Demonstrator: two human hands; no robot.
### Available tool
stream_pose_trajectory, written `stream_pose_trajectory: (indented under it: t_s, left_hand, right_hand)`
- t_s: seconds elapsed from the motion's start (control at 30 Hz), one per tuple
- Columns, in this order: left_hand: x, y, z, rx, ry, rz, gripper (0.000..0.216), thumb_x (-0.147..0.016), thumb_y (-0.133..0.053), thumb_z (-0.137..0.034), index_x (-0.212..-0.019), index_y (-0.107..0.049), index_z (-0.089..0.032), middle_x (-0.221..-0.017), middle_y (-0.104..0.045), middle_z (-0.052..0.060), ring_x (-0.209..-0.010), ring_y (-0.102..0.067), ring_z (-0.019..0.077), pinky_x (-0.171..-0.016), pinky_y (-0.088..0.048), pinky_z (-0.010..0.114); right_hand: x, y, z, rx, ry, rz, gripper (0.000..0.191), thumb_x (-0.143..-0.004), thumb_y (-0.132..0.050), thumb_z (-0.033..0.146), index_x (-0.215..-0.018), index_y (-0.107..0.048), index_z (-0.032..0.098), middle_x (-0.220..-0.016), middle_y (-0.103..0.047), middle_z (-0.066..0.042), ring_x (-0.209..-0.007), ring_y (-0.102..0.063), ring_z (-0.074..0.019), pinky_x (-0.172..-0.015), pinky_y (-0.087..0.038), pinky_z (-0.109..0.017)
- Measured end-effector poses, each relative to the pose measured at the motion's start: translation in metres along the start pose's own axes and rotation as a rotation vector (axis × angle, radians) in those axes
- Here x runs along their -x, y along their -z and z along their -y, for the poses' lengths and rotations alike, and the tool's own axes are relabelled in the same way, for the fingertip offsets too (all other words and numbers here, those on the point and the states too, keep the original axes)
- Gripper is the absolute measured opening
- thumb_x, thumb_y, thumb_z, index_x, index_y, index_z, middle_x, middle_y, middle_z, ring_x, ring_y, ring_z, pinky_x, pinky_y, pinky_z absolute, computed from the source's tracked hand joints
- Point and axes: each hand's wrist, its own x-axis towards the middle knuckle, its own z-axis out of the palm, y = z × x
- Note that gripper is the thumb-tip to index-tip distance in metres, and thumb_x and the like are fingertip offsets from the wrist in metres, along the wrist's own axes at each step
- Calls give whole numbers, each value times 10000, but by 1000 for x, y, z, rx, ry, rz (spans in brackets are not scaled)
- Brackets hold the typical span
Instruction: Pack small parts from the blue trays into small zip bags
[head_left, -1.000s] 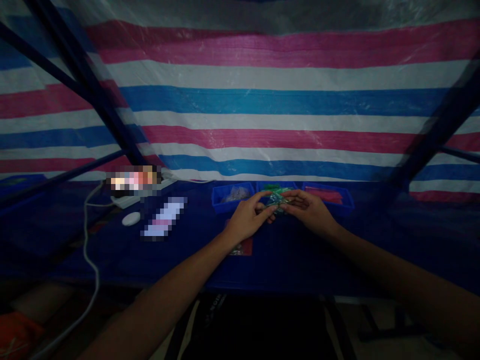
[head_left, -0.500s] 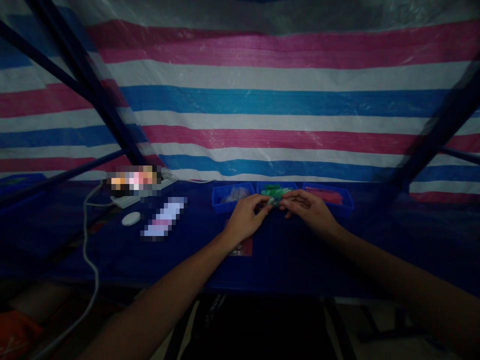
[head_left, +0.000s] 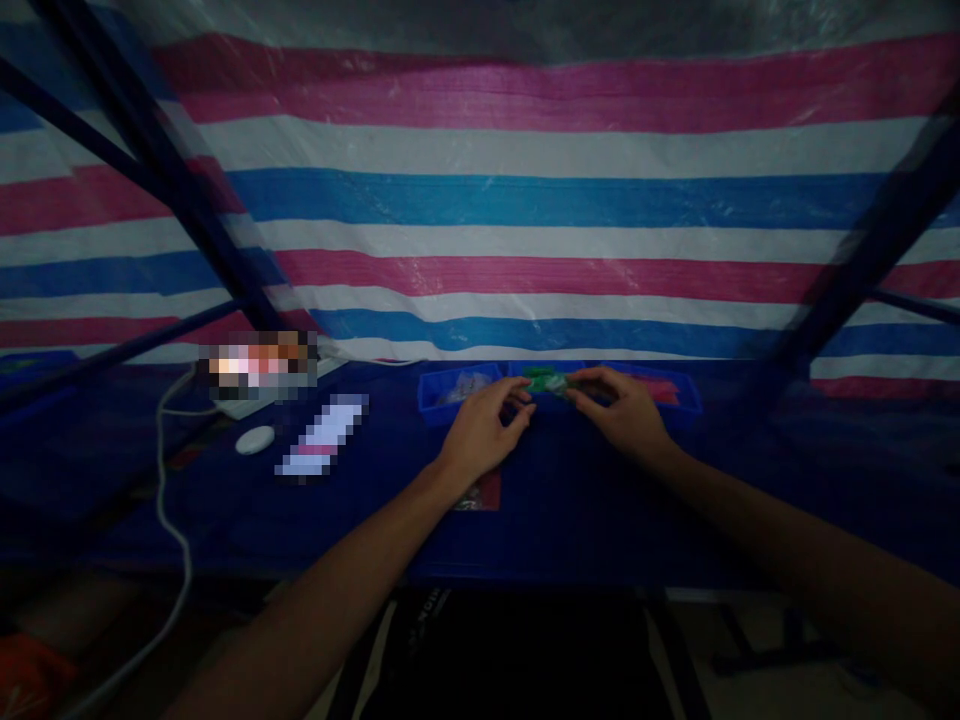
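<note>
My left hand (head_left: 484, 427) and my right hand (head_left: 619, 405) meet over the far side of a dark blue table (head_left: 315, 510). Between their fingertips is a small green packet (head_left: 546, 381), which my right hand pinches at its right end above the middle blue bin (head_left: 555, 398). My left hand's fingers are curled just left of the packet; whether they still touch it is unclear. A small red packet (head_left: 480, 492) lies on the table under my left wrist.
Three blue bins stand in a row at the table's back: the left bin (head_left: 456, 390) with pale pieces, the right bin (head_left: 667, 392) with red pieces. A white oval object (head_left: 255, 439), a white power strip (head_left: 247, 402) and cable lie left. A striped tarp (head_left: 525, 200) hangs behind.
Both hands have moved away from me toward the middle bin with the green packet. The view has shifted slightly down and left.
</note>
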Motion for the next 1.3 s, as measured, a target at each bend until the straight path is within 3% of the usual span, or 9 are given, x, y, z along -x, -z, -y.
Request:
stream_pose_trajectory:
  t_s: [0.1,0.37,0.57,0.67,0.8,0.87,1.03,1.17,1.3]
  left_hand:
    - [1,4,2,-179,-57,73,195,-994,-569,-281,-1134,-681,-204,-1076,-728,61,-998,-692,217,-940,-555,413]
    - [5,10,7,-322,-82,264,209,-980,-571,-294,-1087,-717,-190,-1048,-722,74,-978,-688,221,-899,-552,367]
    - [0,30,8,-294,-70,69,265,-1038,-491,-342,-1125,-709,-218,-1083,-738,60,-1000,-687,222,-929,-538,389]
    - [0,37,11,-317,-35,-20,287,-1055,-449,-323,-1132,-700,-206,-1107,-736,72,-1023,-687,226,-931,-537,383]
    - [1,37,15,-342,-35,-22,291,-1056,-432,-287,-1166,-685,-196,-1143,-731,78,-1063,-687,226,-961,-534,380]
    - [1,34,16,-360,-39,-8,294,-1054,-434,-285,-1189,-679,-196,-1167,-728,80,-1085,-685,232,-984,-529,391]
    - [1,31,15,-368,-51,14,282,-1047,-452,-288,-1186,-680,-199,-1165,-727,73,-1097,-681,236,-1009,-524,408]
    - [1,29,14,-336,-56,19,269,-1039,-465,-285,-1157,-691,-200,-1130,-734,70,-1067,-687,231,-997,-532,406]
    - [1,28,15,-311,-50,28,259,-1032,-478,-284,-1141,-699,-205,-1116,-738,65,-1049,-688,230,-991,-532,403]
  right_hand:
    - [-11,10,-2,296,192,-82,176,-941,-637,267,-1081,-742,247,-1113,-760,-74,-1043,-706,-268,-953,-562,-476]
    - [-15,9,-12,623,319,210,253,-985,-591,339,-1169,-728,235,-1184,-764,-79,-1149,-678,-291,-1138,-411,-569]
    - [-6,2,-3,536,362,204,341,-953,-634,366,-1256,-698,223,-1288,-702,-129,-1260,-603,-337,-1167,-364,-636]
    - [9,-9,18,394,425,389,434,-948,-648,346,-1370,-636,244,-1388,-651,-126,-1341,-554,-326,-1170,-393,-604]
    - [31,-25,46,188,594,845,580,-990,-589,305,-1550,-446,267,-1575,-504,-71,-1544,-319,-269,-1269,-266,-540]
    - [35,-29,53,140,591,924,551,-1014,-548,296,-1554,-438,270,-1571,-511,-58,-1541,-329,-252,-1278,-239,-529]
    - [26,-20,47,144,490,831,306,-961,-659,376,-1237,-708,254,-1195,-761,-62,-1211,-660,-243,-1171,-401,-492]
    - [23,-9,41,127,445,766,529,-770,-846,494,-1219,-711,250,-1139,-746,-91,-1102,-671,-273,-1003,-524,-454]
    - [26,-8,41,102,455,789,416,-850,-793,396,-1233,-703,259,-1166,-728,-93,-1117,-650,-261,-986,-524,-432]
